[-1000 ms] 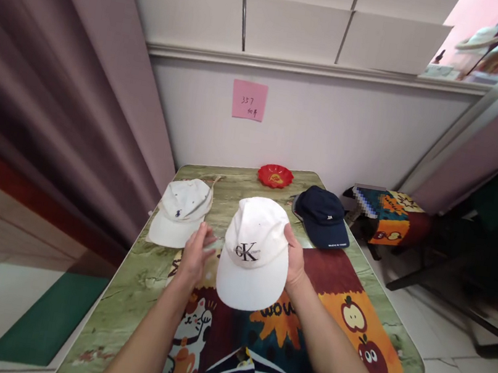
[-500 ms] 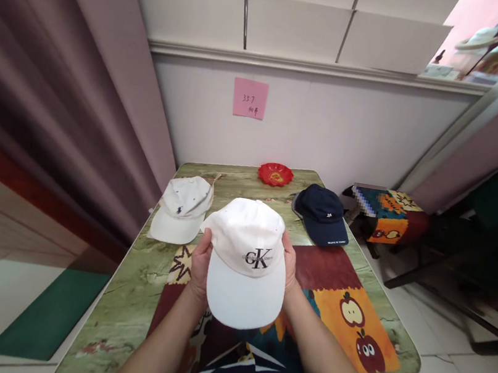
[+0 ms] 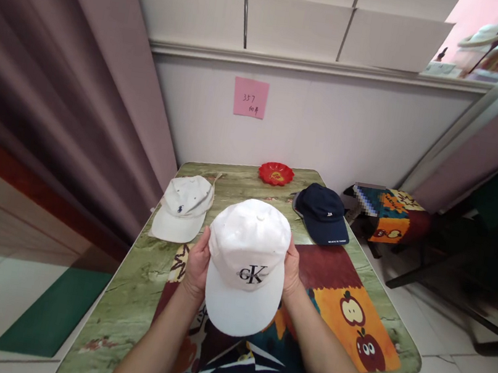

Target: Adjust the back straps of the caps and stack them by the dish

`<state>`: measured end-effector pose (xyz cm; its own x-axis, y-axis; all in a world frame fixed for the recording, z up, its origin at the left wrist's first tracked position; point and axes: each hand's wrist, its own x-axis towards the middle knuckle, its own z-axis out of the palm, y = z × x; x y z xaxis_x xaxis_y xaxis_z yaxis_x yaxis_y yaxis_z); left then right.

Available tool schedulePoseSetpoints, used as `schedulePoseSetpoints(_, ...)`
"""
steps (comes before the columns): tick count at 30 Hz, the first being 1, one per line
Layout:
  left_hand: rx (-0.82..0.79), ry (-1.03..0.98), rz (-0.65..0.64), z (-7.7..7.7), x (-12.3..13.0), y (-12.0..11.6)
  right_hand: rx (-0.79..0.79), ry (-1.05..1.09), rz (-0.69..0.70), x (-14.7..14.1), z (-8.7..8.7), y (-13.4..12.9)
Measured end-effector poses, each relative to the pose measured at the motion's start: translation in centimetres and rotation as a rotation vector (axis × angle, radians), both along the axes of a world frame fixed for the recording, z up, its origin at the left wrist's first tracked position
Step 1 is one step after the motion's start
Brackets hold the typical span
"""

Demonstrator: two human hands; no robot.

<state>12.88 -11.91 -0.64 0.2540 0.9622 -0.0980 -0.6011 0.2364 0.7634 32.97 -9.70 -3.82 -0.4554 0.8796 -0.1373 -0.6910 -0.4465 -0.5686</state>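
Note:
A white cap with black "CK" lettering is held up over the near middle of the table, its brim pointing toward me. My left hand grips its left side, and my right hand grips its right side; the fingertips of both are hidden behind the cap. At the table's left lies an off-white cap with a small dark logo. A navy cap rests at the right, with a greyish edge showing beneath it.
Near the wall on the table sits a red scalloped dish. A colourful apple-print mat lies under my arms. Right of the table stands a stool with a similar cover. A pink note is on the wall.
The held white cap has tipped so that more of its crown top shows and its lettering sits lower. Both hands have shifted slightly with it and keep their hold.

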Motion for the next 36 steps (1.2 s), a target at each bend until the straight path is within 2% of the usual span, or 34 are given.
schedulePoseSetpoints(8, -0.039, -0.024, 0.028, 0.0, 0.8, 0.3, 0.047, 0.034, 0.018, 0.3, 0.9, 0.3)
schedulePoseSetpoints(13, -0.042, -0.149, 0.016, -0.8, 0.8, 0.8, -0.009, 0.073, -0.001, -0.2, 1.1, 0.4)
schedulePoseSetpoints(17, -0.055, -0.276, -0.082, -1.9, -0.4, 2.2, -0.051, 0.034, 0.088, 0.1, 1.0, 1.4)
schedulePoseSetpoints(19, -0.129, -0.27, -0.114, -2.1, -1.2, 3.3, -0.082, -0.034, 0.125, 0.6, 1.0, 2.4)
schedulePoseSetpoints(21, -0.203, -0.208, -0.081, -1.8, -2.0, 4.6, -0.087, -0.125, 0.086, 1.2, 1.3, 3.8)
schedulePoseSetpoints(23, -0.226, -0.138, 0.009, -0.6, -2.5, 6.0, -0.027, -0.222, -0.014, 1.9, 2.1, 5.4)
schedulePoseSetpoints(25, -0.177, -0.086, 0.11, 1.3, -2.8, 7.4, 0.1, -0.306, -0.109, 2.6, 3.5, 6.8)
schedulePoseSetpoints(28, 0.02, -0.027, 0.209, 4.5, -3.0, 8.8, 0.33, -0.412, -0.246, 3.5, 5.8, 8.5)
schedulePoseSetpoints(30, 0.173, 0.048, 0.23, 5.9, -3.1, 9.3, 0.48, -0.504, -0.359, 4.1, 6.4, 9.2)
schedulePoseSetpoints(33, 0.313, 0.303, 0.196, 5.9, -3.6, 9.1, 0.637, -0.695, -0.467, 5.0, 5.1, 9.3)
schedulePoseSetpoints(36, 0.353, 0.621, 0.159, 4.1, -4.2, 8.3, 0.697, -0.937, -0.472, 5.8, 2.2, 8.5)
